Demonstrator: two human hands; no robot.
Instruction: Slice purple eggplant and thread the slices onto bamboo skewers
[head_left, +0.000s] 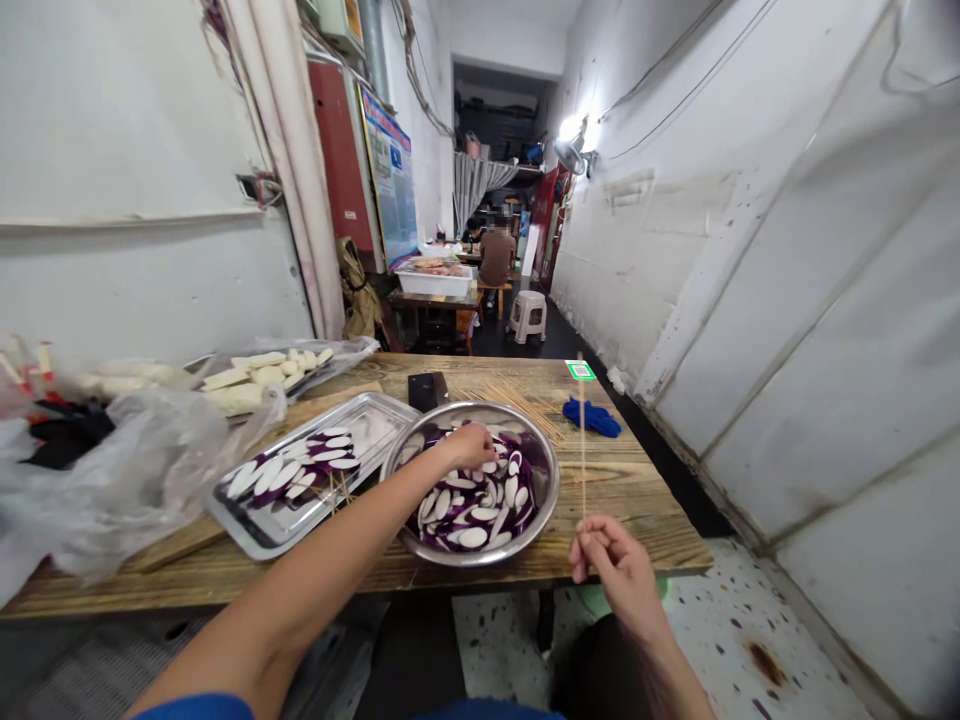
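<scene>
A round steel bowl (556, 490) full of purple-skinned eggplant slices (472, 538) stands in front of me. My left hand (469, 446) reaches into it, fingers bent down and closed at a slice near the far side; the fingertips are partly hidden. Right of the bowl, over the table's front edge, my right hand (611, 565) pinches the lower end of a thin wooden skewer (583, 450). That skewer points upright and has nothing on it. Left of the bowl, a steel tray (382, 415) carries eggplant slices on skewers, partly behind my left forearm.
Loose skewers (517, 400), a dark box (427, 390), a blue glove (592, 417) and a green-edged code card (580, 370) lie on the wooden table (637, 500). Pale cut pieces (266, 375) and plastic bags (150, 470) fill its left side. Beyond are a stool (528, 316) and seated people.
</scene>
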